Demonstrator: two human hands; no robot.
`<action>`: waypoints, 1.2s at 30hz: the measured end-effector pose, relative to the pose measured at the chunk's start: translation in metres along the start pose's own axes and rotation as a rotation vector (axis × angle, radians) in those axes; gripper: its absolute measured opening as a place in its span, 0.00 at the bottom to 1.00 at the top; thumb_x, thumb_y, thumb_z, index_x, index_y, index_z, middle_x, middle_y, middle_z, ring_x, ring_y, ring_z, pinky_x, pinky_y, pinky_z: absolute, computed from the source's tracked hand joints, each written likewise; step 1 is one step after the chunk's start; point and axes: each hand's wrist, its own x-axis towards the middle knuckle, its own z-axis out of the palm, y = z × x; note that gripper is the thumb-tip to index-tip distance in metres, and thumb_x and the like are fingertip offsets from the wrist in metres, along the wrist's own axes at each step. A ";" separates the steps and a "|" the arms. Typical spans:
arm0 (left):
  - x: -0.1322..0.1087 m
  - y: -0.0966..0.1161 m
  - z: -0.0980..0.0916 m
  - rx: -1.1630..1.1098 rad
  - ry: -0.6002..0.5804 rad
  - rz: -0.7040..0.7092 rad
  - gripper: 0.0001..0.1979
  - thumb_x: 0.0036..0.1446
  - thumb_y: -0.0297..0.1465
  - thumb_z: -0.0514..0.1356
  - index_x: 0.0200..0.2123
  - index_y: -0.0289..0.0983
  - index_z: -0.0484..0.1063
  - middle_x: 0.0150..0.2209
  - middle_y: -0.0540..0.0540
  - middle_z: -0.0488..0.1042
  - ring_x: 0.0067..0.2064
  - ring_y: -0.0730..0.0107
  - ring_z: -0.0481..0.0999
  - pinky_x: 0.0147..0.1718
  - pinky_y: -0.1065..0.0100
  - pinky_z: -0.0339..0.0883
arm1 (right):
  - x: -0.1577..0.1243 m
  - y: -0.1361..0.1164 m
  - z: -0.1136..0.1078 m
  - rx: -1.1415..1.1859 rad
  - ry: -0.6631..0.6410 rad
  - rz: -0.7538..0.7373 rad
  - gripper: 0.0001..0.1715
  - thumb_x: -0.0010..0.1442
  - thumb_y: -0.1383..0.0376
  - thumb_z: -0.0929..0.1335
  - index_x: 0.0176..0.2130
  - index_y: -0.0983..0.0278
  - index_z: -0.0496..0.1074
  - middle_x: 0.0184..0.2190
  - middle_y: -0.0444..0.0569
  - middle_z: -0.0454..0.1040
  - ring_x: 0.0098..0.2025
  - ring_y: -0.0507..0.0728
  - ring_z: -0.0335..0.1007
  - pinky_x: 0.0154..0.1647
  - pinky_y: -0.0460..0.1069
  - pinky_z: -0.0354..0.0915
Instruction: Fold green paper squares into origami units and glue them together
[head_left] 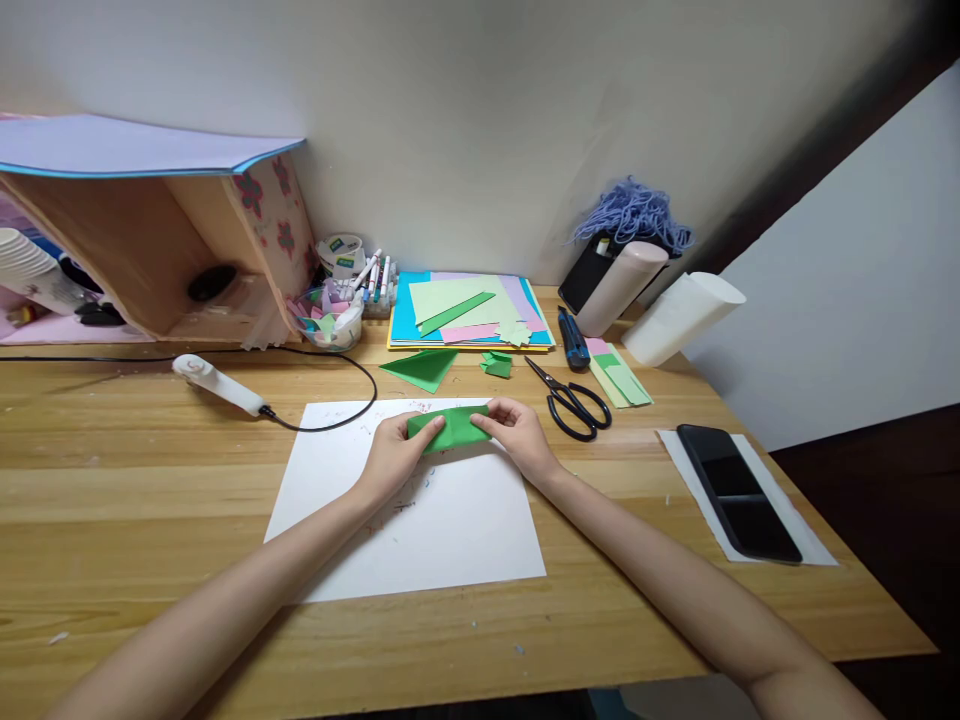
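Left hand (397,450) and right hand (519,432) pinch opposite ends of green rectangular paper piece (456,428), thumbs on top, above white rectangular paper sheet (457,545) (coloured specks (405,506) on it). Black-handled metal scissors (559,387) near right hand.

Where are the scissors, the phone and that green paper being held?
Scissors (556,387), head view: near the pivot.
Phone (739,490), head view: middle of its dark face.
Green paper (457,429), head view: its visible middle.
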 end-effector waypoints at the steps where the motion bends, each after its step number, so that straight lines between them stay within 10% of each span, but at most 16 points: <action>1: 0.000 0.000 0.000 0.011 0.007 -0.001 0.19 0.48 0.45 0.59 0.22 0.33 0.70 0.19 0.52 0.66 0.22 0.76 0.60 0.21 0.73 0.53 | 0.000 0.000 0.000 -0.008 -0.003 -0.004 0.18 0.42 0.57 0.74 0.22 0.65 0.65 0.21 0.41 0.64 0.25 0.49 0.60 0.27 0.45 0.58; 8: 0.002 0.003 -0.001 0.032 0.062 0.062 0.15 0.43 0.41 0.63 0.29 0.35 0.76 0.30 0.46 0.76 0.34 0.66 0.71 0.32 0.71 0.62 | -0.001 0.000 0.000 -0.055 -0.031 -0.027 0.20 0.42 0.56 0.73 0.21 0.65 0.63 0.20 0.40 0.60 0.23 0.48 0.57 0.25 0.45 0.55; 36: 0.005 0.001 0.000 0.070 0.059 0.046 0.16 0.45 0.42 0.61 0.25 0.34 0.74 0.26 0.47 0.73 0.30 0.68 0.68 0.29 0.70 0.59 | 0.000 0.004 -0.001 -0.067 -0.097 -0.040 0.17 0.47 0.55 0.71 0.23 0.64 0.65 0.21 0.42 0.63 0.24 0.50 0.59 0.27 0.45 0.57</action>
